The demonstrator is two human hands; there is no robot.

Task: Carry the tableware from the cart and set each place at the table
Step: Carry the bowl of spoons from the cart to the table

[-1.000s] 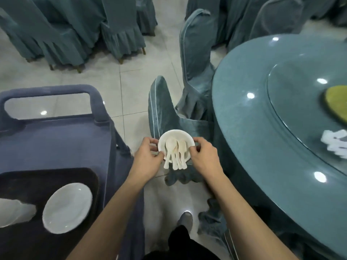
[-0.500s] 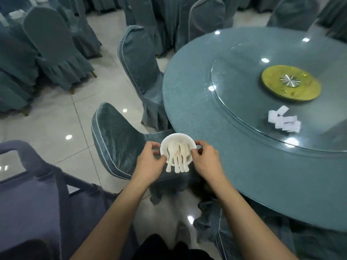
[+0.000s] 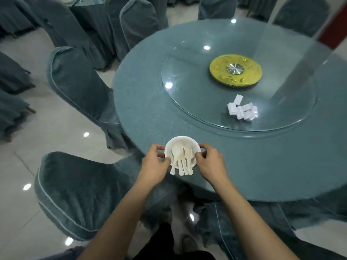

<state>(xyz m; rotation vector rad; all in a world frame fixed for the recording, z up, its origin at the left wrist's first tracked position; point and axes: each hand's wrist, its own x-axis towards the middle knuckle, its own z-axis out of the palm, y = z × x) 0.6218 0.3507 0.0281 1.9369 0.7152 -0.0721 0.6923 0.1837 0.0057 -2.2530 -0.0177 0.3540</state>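
A small white bowl (image 3: 181,142) holds several white spoons (image 3: 180,160) whose handles stick out over its near rim. My left hand (image 3: 155,167) grips the bowl's left side and my right hand (image 3: 210,164) grips its right side. The bowl hangs over the near edge of the round teal table (image 3: 150,109). No other tableware lies on the table.
A glass turntable (image 3: 187,102) with a gold hub (image 3: 235,70) fills the table's middle, with a pile of white packets (image 3: 242,110) on it. Covered chairs (image 3: 78,87) stand left of the table, one (image 3: 80,194) just below my left arm. The cart's corner (image 3: 62,254) shows at the bottom.
I have turned from the cart toward the table, carrying the bowl of spoons in both hands. The bowl has moved from above the chair to over the table's near edge.
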